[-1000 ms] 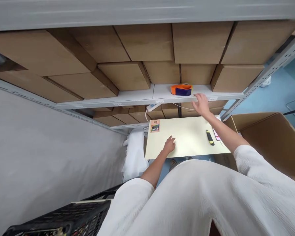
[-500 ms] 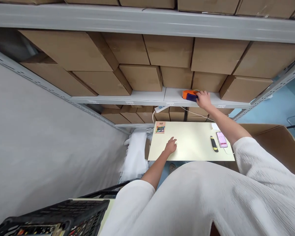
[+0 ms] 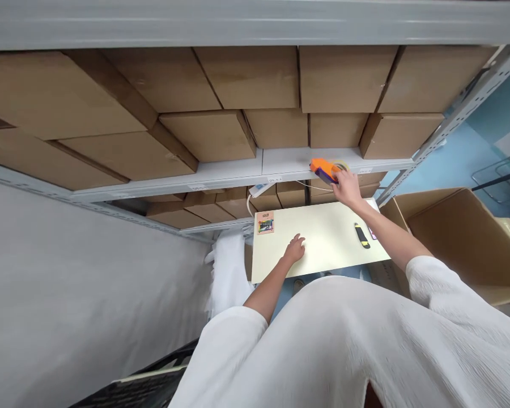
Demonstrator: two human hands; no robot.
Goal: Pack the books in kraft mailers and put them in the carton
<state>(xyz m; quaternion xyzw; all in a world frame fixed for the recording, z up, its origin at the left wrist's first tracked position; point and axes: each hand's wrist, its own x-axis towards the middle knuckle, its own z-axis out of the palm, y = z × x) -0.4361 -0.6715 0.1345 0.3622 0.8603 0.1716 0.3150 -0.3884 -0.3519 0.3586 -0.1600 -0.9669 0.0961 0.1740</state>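
Observation:
My right hand grips an orange and blue tape dispenser and holds it just off the front edge of the grey shelf. My left hand rests on the pale yellow table, fingers loosely curled and holding nothing. A black and yellow utility knife lies on the table beside my right forearm. A small colourful card sits at the table's far left corner.
Brown cardboard boxes fill the shelves ahead. A large open carton stands to the right of the table. A white power strip with its cable hangs under the shelf. White packing material lies left of the table, a black crate below.
My right hand reached up to the shelf, closed on the tape dispenser and has drawn it off the shelf toward me. The left hand stayed on the table.

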